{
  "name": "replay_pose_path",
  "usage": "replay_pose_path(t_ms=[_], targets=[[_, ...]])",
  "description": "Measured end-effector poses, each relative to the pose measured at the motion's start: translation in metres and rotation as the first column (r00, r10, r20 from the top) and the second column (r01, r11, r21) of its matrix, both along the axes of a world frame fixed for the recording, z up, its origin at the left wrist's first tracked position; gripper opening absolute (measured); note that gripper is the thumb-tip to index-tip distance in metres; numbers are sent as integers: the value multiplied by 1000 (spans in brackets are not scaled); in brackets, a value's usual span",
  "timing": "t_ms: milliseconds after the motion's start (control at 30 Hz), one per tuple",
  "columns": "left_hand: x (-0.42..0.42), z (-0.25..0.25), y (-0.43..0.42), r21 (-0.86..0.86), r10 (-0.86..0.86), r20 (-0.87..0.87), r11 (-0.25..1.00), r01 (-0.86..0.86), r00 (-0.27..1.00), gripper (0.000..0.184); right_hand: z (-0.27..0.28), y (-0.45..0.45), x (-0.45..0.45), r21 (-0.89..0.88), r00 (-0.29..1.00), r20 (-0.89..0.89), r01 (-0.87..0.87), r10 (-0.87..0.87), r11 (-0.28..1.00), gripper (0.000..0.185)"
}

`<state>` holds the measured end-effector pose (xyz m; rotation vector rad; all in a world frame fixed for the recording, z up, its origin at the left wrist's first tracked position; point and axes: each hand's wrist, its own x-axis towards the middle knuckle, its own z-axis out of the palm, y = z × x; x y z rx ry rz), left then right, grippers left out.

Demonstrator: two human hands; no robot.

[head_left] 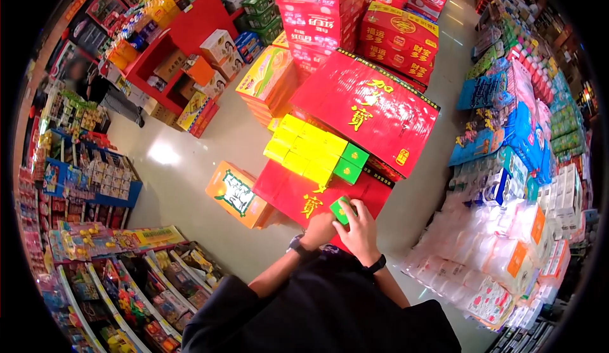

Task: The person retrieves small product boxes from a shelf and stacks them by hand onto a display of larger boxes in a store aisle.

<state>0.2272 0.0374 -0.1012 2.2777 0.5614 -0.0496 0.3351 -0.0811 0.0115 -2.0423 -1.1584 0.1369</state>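
Observation:
A small green box with a yellow mark on top is between my hands, above the large red carton nearest me. My right hand grips its right side, thumb in front and fingers over the far edge. My left hand is curled against the box's lower left side, its fingertips mostly hidden. Just beyond, a block of small yellow boxes lies on the red cartons, with two green boxes at its right end. Behind them is another large red carton with gold characters.
An orange carton stands at the left, and tall stacks of red cartons rise at the back. Packaged tissue lines the right side. Snack shelves fill the lower left. A person stands at the far left.

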Motion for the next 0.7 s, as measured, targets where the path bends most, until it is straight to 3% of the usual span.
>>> replay_pose_path(t_ms=[233, 367, 533, 700], targets=[[27, 12, 1, -20, 69, 48, 997, -68, 996, 25, -29, 12, 29, 169, 1000, 16, 10, -13, 986, 39], [33, 38, 8, -74, 174, 11, 982, -173, 985, 32, -31, 14, 42, 48, 946, 325, -33, 16, 998, 27], [31, 32, 19, -93, 143, 36, 986, -139, 989, 33, -27, 20, 43, 80, 931, 364, -62, 28, 995, 25], [32, 30, 17, -72, 194, -20, 978, -195, 981, 39, -35, 29, 39, 181, 959, 285, -66, 13, 981, 19]])
